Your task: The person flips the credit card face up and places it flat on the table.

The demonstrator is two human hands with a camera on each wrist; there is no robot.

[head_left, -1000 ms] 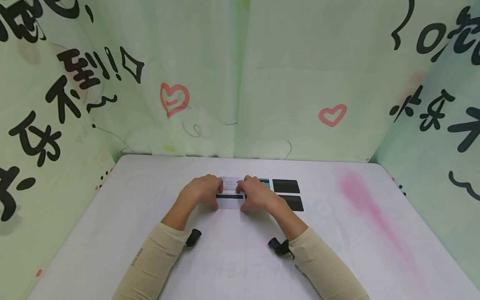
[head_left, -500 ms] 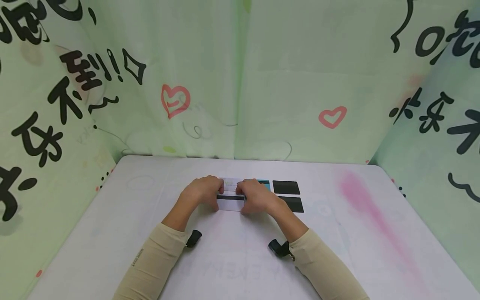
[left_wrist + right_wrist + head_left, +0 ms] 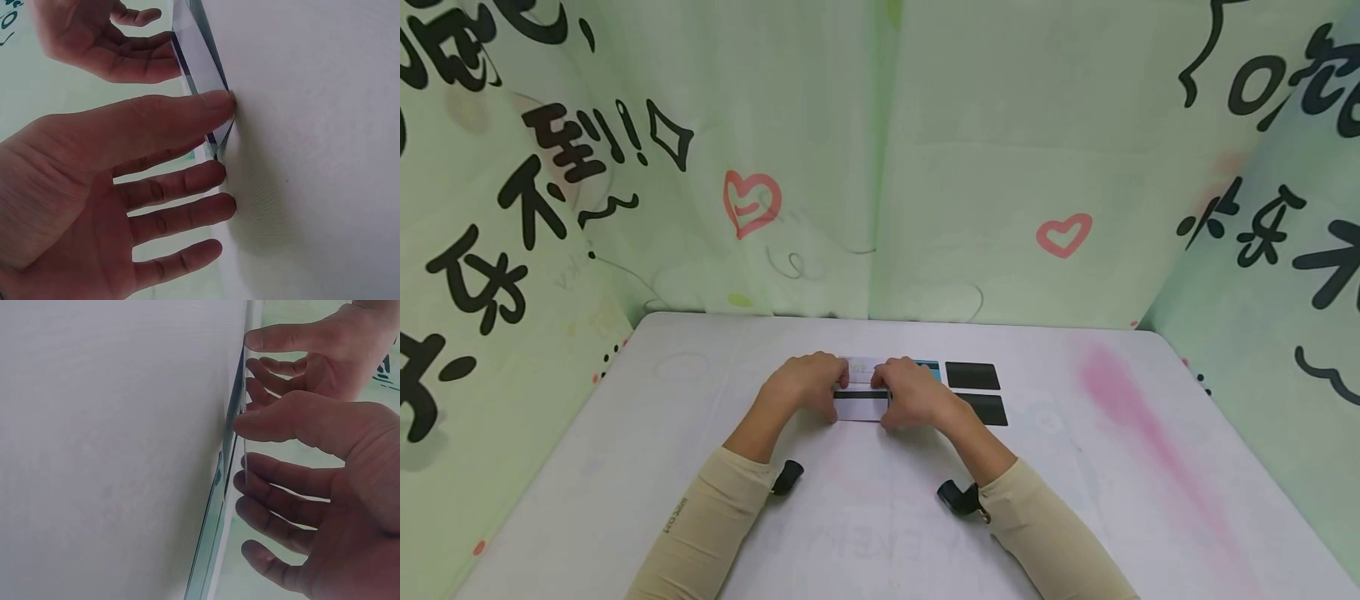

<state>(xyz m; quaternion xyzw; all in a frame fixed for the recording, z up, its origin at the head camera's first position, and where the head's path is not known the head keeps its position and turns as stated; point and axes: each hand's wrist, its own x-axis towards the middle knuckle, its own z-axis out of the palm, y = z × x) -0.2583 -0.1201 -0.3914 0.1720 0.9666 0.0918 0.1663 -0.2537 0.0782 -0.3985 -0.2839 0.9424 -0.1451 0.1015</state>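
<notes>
A pale flat card with a black stripe along its far edge (image 3: 861, 408) lies between my two hands at the back middle of the table. My left hand (image 3: 807, 383) pinches its left end, thumb at the near side and fingers at the far side. At its right end my right hand (image 3: 913, 392) pinches it the same way. In the left wrist view the card (image 3: 199, 56) looks tilted against the table, with a greyish layer beside it; whether that is a second card I cannot tell. Just beyond lies another pale card (image 3: 861, 368), partly hidden.
Right of my hands lie two black cards, a far one (image 3: 973, 375) and a near one (image 3: 988, 409) partly covered by my right hand. A blue card with a black stripe (image 3: 932, 367) peeks out behind that hand. Printed cloth (image 3: 962, 183) hangs around the white table (image 3: 865, 517).
The head view has tipped slightly, shifting the whole scene a little downward. Both hands stay at the striped card's ends.
</notes>
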